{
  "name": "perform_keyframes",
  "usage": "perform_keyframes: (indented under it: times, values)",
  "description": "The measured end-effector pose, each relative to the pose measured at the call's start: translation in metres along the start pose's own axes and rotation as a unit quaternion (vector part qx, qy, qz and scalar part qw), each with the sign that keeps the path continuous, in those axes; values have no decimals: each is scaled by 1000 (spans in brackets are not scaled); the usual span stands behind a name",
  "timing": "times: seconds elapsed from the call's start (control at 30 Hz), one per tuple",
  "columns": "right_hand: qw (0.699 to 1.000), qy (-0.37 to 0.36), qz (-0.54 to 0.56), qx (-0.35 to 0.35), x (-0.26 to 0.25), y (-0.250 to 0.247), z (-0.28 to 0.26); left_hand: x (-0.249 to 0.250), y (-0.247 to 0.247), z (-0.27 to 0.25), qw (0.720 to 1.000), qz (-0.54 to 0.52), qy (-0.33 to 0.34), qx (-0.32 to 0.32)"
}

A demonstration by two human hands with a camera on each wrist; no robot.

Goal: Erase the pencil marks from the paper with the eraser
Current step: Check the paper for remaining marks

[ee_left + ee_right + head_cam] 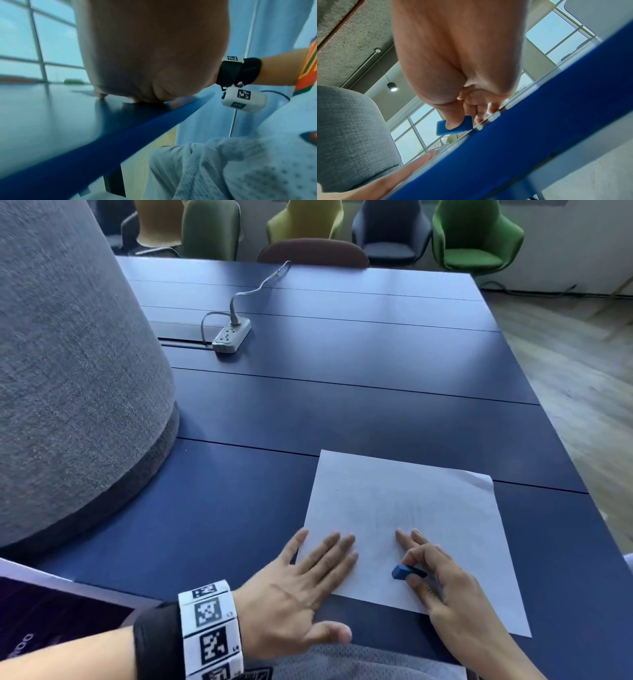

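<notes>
Nearest, along the table's front edge: one left hand (294, 587), fingers straight and spread, pressed flat on the near left corner of the paper (421, 508), thumb off the sheet on bare table (239, 508); at its wrist one white band (210, 631) of blocky black-and-white square markers over a black strap. Just to the right, one right hand (442, 580), thumb and curled fingers pinching one small blue eraser (407, 572), a flat rounded slab, held low over the near part of the sheet, two fingers stretched forward with tips on the paper. One single sheet, white, thin, smooth, rectangular, lying askew on the matte dark-blue tabletop, faint grey pencil strokes across its middle. At left, one large rounded grey form (75, 371) of coarse woven fabric with a darker band at its base. Farther back, one grey power strip (231, 335), oblong plastic, with one pale cord snaking toward the far edge. Beyond the table, a row of moulded shell chairs (476, 234), green, yellow, dark and brown.
</notes>
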State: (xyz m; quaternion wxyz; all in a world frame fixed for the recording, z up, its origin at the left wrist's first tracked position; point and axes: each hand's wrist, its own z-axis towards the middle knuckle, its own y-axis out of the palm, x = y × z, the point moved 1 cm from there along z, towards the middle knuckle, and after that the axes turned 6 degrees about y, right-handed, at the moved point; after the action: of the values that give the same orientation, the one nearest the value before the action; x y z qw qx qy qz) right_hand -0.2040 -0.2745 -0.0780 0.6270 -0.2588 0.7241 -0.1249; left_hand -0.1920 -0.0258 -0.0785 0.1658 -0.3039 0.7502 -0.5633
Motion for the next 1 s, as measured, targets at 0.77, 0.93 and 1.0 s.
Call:
perform_keyframes:
  times: [0.77, 0.93, 1.0]
  values:
    - [999, -19, -21, -15, 2, -2, 3, -24, -44, 61, 992, 7, -51, -112]
    - [1000, -11, -11, -10, 1, -2, 2, -60, -56, 68, 979, 26, -172, -105]
    - [1000, -11, -17, -5, 1, -3, 2, -51, -62, 81, 986, 26, -137, -90]
